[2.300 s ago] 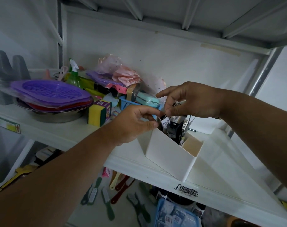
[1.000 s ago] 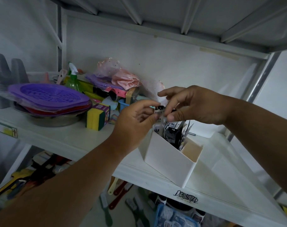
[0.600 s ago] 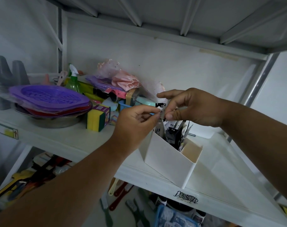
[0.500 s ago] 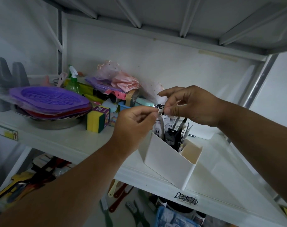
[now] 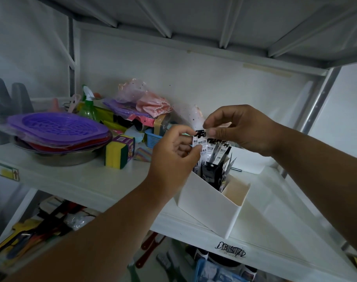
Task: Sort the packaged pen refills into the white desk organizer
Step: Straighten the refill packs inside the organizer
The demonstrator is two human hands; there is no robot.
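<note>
A white desk organizer [image 5: 210, 206] stands on the white shelf [image 5: 88, 180], with several black-and-white packaged pen refills [image 5: 214, 159] upright in its left compartment. Its right compartment shows a bare tan floor. One refill packet [image 5: 200, 139] stands higher than the others. My left hand [image 5: 175, 157] pinches its left side between thumb and fingers. My right hand [image 5: 240, 129] pinches the packet's top from the right, just above the other packets.
Left on the shelf are a purple basket [image 5: 57, 127] on a metal bowl, a yellow-green sponge pack [image 5: 118, 152], a spray bottle [image 5: 88, 106], a blue basket [image 5: 152, 139] and pink bags. A white box [image 5: 253, 163] sits behind the organizer. Tools and combs lie below the shelf.
Both hands have lifted from the organizer's packets, and one refill packet has come up between them. It now stands a little higher and both hands hold its top.
</note>
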